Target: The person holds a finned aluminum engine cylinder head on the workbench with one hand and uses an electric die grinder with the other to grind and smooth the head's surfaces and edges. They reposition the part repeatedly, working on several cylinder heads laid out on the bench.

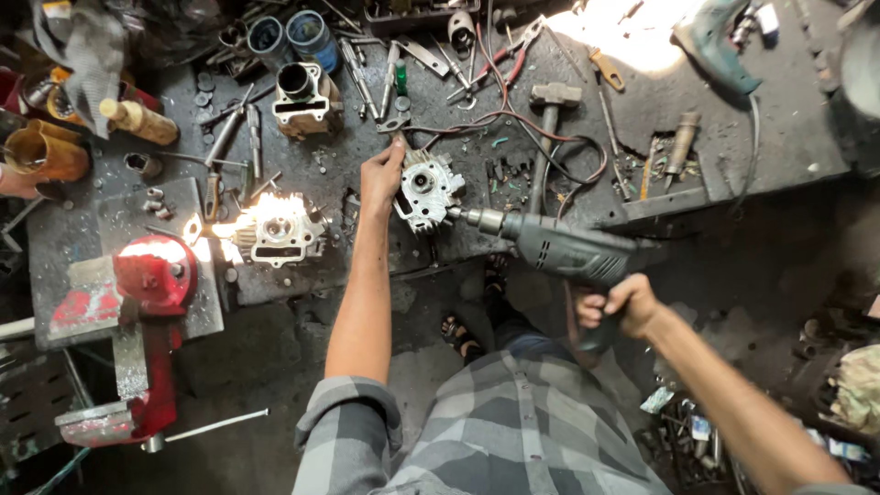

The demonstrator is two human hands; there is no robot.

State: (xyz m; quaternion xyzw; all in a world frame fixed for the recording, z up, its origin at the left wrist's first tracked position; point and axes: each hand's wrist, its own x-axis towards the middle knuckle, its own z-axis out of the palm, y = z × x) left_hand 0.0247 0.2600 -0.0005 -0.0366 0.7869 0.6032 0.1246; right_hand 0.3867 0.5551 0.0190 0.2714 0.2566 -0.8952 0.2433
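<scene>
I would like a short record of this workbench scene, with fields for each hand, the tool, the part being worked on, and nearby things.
left hand: left hand steadies a metal engine part on the workbench
right hand: right hand grips the handle of an electric drill
drill tip: against the right side of the engine part
nearby parts: a second engine part to the left
nearby tools: hammer, red vise, wrenches, red wire
clothing: grey checked shirt
</scene>
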